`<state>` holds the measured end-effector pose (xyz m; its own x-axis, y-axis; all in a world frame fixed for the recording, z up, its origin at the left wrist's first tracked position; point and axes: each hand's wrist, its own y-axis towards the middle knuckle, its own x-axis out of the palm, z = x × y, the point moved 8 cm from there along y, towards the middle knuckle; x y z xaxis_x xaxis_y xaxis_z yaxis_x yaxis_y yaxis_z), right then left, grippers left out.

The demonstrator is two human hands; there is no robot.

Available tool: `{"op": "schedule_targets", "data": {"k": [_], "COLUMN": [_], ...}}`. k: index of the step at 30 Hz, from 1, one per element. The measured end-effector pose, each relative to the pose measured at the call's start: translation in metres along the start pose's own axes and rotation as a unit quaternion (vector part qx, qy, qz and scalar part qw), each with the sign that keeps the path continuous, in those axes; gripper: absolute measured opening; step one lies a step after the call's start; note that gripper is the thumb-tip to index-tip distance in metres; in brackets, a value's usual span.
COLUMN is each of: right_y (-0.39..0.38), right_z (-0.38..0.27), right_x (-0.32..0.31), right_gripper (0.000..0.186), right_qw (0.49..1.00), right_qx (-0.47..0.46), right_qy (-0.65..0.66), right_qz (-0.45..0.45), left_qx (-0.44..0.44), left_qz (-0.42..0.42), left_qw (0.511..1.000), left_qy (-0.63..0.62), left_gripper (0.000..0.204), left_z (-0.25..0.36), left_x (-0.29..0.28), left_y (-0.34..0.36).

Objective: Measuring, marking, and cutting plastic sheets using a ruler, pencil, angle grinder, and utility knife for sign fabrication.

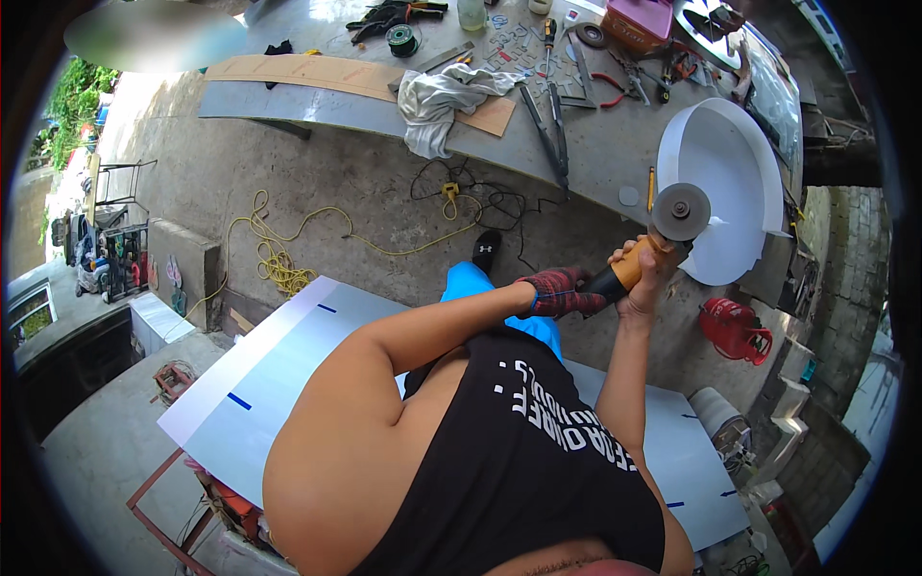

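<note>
An angle grinder [629, 267], orange-yellow with a black rear, is held between my two hands. My left hand [565, 292], in a red plaid glove, is closed around its black rear end. Bare, my right hand [645, 274] wraps the orange-yellow body near the head. The grey grinding disc [681, 212] faces up at the front and overlaps the edge of a round white shell with a raised rim [774, 178]. Whether disc and shell touch, I cannot tell. The shell lies at the right end of the worktable [615, 144].
A white cloth [447, 101] drapes over the table's front edge. Pliers [610, 88], a screwdriver [548, 43] and small metal pieces lie on top. A yellow cord [279, 264] coils on the floor. A red gas cylinder [735, 329] stands right. Large pale sheets [288, 365] lie around me.
</note>
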<state>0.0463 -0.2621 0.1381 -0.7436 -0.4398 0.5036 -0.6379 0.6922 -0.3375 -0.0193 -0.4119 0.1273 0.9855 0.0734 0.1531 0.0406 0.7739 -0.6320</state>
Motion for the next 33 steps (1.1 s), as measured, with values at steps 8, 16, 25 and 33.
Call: {"op": "schedule_targets", "data": {"k": [8,16,25,33], "right_y": [0.05,0.06,-0.019,-0.024], "right_z": [0.051,0.071,0.116,0.101], "right_x": [0.088,0.095,-0.054,-0.026], "right_gripper": [0.05,0.082,0.065,0.061], "right_qw": [0.989,0.9,0.769,0.678], "right_qx": [0.046,0.133,0.246,0.156], "right_qy": [-0.078,-0.346,-0.574,-0.694], "right_qz": [-0.12,-0.231,-0.137,-0.188], "left_qx": [0.139,0.074,-0.096,-0.168], "left_qz": [0.103,0.392,0.7,0.724], "left_qw": [0.966,0.904,0.701,0.661], "left_qy": [-0.19,-0.155,-0.097,-0.102], "left_gripper": [0.066,0.055,0.063,0.065], "left_z": [0.0,-0.084,-0.207,-0.214], "left_x": [-0.066,-0.175,-0.416,-0.523], "left_y": [-0.004,-0.046,-0.117,-0.124]}}
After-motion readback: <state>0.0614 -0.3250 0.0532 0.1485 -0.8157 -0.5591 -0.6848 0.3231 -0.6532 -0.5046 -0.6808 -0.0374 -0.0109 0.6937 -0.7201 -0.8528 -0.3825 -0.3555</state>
